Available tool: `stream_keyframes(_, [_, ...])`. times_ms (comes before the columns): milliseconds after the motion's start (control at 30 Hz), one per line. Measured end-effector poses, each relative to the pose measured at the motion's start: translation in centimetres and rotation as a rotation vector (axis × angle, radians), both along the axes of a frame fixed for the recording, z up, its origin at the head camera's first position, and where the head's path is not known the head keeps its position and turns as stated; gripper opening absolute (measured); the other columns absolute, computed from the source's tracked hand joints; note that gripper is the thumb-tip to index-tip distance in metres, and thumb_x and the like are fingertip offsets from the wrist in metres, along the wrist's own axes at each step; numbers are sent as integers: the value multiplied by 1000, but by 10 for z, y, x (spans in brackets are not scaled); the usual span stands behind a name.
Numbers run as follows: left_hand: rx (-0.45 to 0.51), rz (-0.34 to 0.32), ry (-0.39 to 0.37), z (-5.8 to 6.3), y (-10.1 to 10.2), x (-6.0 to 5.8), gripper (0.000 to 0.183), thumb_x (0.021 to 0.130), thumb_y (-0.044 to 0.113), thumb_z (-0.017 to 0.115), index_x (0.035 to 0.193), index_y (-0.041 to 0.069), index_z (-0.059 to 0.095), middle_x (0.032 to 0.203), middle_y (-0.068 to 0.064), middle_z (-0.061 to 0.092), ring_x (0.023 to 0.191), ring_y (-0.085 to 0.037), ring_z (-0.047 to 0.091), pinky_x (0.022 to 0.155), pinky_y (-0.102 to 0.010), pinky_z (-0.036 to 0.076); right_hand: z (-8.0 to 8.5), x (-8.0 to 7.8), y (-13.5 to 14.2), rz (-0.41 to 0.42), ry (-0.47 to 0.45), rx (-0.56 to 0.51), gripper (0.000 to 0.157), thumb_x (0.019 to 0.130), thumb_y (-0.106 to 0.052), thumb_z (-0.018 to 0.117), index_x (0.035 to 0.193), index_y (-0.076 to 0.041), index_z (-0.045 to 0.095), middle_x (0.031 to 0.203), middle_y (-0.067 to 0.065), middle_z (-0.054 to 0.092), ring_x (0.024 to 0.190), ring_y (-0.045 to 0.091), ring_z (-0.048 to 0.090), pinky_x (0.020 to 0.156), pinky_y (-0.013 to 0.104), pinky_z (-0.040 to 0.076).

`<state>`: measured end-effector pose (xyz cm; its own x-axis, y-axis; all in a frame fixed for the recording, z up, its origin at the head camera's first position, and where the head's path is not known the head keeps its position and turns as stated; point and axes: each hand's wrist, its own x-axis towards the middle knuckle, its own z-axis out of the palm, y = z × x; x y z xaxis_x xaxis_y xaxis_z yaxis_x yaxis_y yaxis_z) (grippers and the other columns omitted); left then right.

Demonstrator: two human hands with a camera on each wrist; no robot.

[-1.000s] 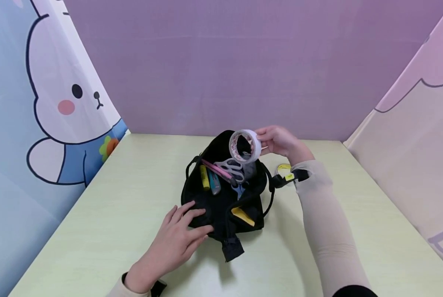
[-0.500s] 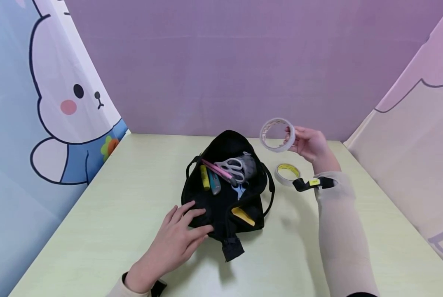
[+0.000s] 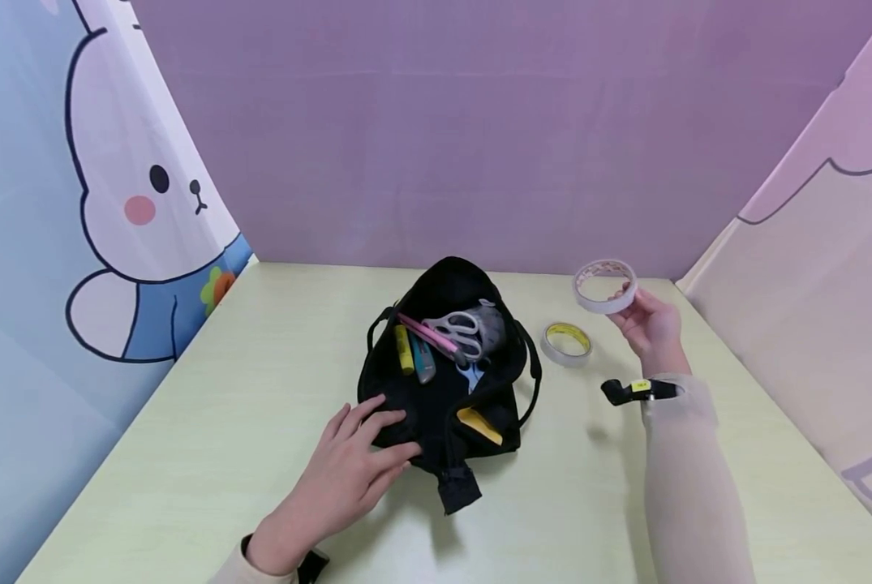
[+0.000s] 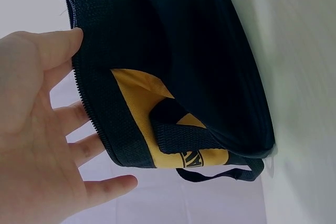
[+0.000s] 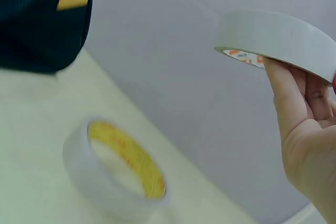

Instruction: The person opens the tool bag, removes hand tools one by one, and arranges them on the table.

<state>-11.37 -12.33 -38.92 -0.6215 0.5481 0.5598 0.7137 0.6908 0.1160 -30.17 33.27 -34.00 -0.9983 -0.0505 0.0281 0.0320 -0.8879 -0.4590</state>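
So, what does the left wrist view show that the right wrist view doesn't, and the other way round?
Only the left wrist view shows the left hand holding the black bag at its edge, the zip along that edge and a black strap.

Only the right wrist view shows the right hand holding a white roll of tape, and a second roll, yellow inside, resting on the table.

Both share the bag, with its yellow parts, and the pale table.

Blk bag (image 3: 428, 418) — unzipped, mouth gaping, L hand (image 3: 344, 470) touching its edge. White tape roll (image 3: 599, 307) — red print inside, held up in R hand (image 3: 650, 326). 2nd roll (image 3: 565, 360), yellow inside, lies flat nearby.
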Motion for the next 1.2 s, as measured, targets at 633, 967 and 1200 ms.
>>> stream_keyframes(633, [14,-4,0,-1,-1,1,19,99,34,61,108,30,77,129,-7,60,132,-38,45,98,-70,37,-59,-2,34,-148,-329,-122,61,106,-5,34,159,-22,8,161,8,19,145,18,20,113,38,27])
stream_keyframes(967, [25,-11,15,-1,-1,1,29,105,40,50,108,29,77,129,-7,60,131,-39,45,97,-70,38,-70,-1,44,-65,-459,-238,58,109,-13,29,158,-31,6,162,-1,14,148,13,13,119,37,16])
stream_keyframes(1200, [28,-11,29,-1,-1,1,46,108,46,34,107,30,77,128,-7,61,131,-39,46,97,-70,38,-62,5,61,102,-502,4,54,108,-12,40,157,-20,20,123,29,56,134,34,45,115,40,27])
